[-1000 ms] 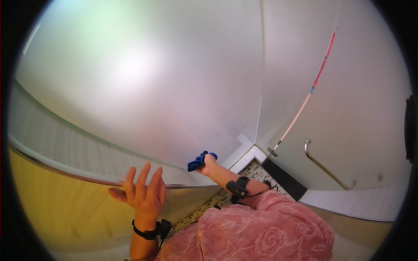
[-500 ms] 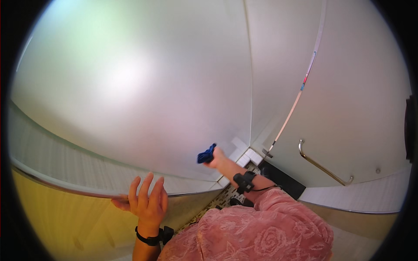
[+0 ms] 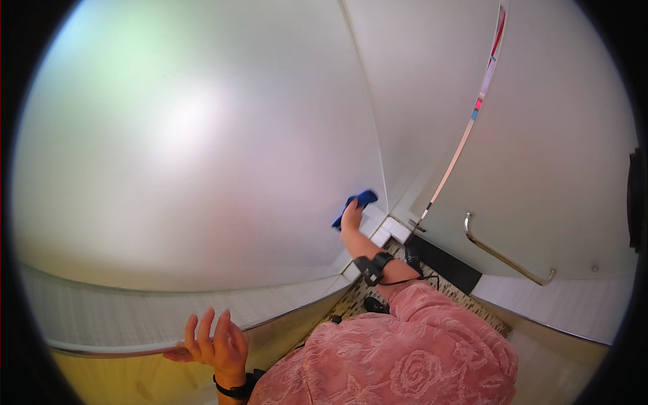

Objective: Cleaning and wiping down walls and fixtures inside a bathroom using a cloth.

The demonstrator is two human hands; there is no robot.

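Observation:
A blue cloth (image 3: 365, 198) lies bunched under my right hand (image 3: 351, 217), whose fingers press it to the lower right part of a large frosted glass panel (image 3: 236, 182). Part of the cloth sticks out on either side of the hand. At lower left, my left hand (image 3: 219, 345) has its fingers apart and holds nothing. Its thumb side is at the front edge of a pale ledge (image 3: 162, 317) that runs below the glass. Both wrists wear black bands with small devices.
To the right stands a frosted glass door (image 3: 553, 169) with a bent metal handle (image 3: 509, 256). Pale tiles (image 3: 397, 229) fill the corner. Mosaic floor (image 3: 347, 304), a dark strip (image 3: 447, 265) and a black shoe (image 3: 375, 305) show beneath my right arm.
My right hand has carried the blue cloth up and to the right across the glass, closer to the corner. The left hand stays by the ledge edge, slightly lower in view.

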